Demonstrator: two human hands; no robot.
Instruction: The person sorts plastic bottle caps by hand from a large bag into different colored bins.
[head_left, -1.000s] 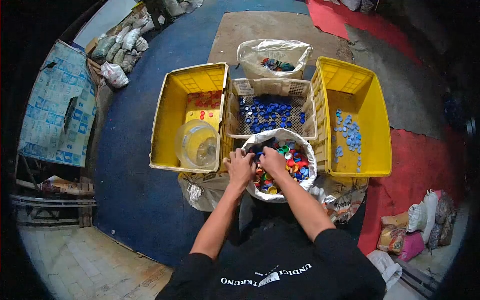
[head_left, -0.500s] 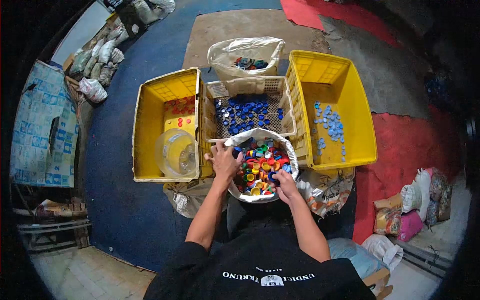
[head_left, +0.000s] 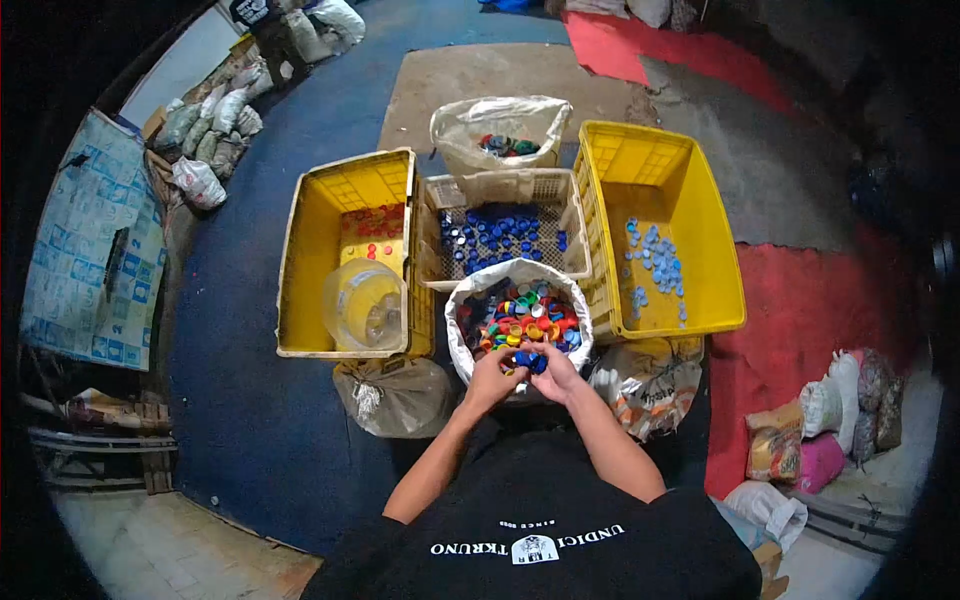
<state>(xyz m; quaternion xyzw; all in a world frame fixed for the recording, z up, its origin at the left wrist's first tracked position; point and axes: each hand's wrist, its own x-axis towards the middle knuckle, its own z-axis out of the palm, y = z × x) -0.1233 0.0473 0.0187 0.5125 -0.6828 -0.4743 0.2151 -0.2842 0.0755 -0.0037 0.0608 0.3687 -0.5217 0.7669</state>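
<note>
White cap-filled sack [head_left: 457, 345] bright; surroundings dim, corners black; strong fisheye bending near edges.

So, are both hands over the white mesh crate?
No, the left hand and right hand meet around dark-blue caps at the near rim of the white sack.

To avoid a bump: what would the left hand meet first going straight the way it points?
Most likely the dark-blue caps at the right hand, then that hand itself; depth there is hard to judge.
</note>
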